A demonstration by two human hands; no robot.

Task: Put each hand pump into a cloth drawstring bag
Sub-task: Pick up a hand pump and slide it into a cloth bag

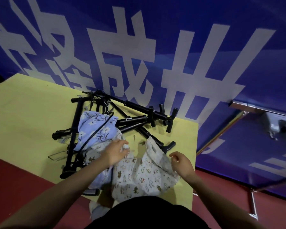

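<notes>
Fingers of the left hand (pixel 117 152) curl onto a fold of pale cloth at the near edge of the bag pile, apparently pinching it. The right hand (pixel 182 161) pinches the rim of the white animal-print drawstring bag (pixel 139 176), thumb and forefinger closed on the fabric, the other fingers loosely bent. That bag droops between the two hands over the near edge of the yellow table (pixel 26 116), its mouth only partly open.

Just beyond the left hand lies a blue floral drawstring bag (pixel 96 129) with a black hose (pixel 96 134) across it. Behind and around it sits a tangle of black hand pumps (pixel 139 119), handles and barrels crossing one another; one pump's T-handle (pixel 171 145) pokes out just behind the white bag's rim. A small metal needle (pixel 134 138) lies loose on the table between bags and pumps.

Risks, as I judge them: pulling one pump from the heap could drag its neighbours or the hose along and sweep the needle off the table. With the bag mouth slack, a pump's handle may snag on the rim. The bag's overhang could let it slide floorward once weight goes in.
</notes>
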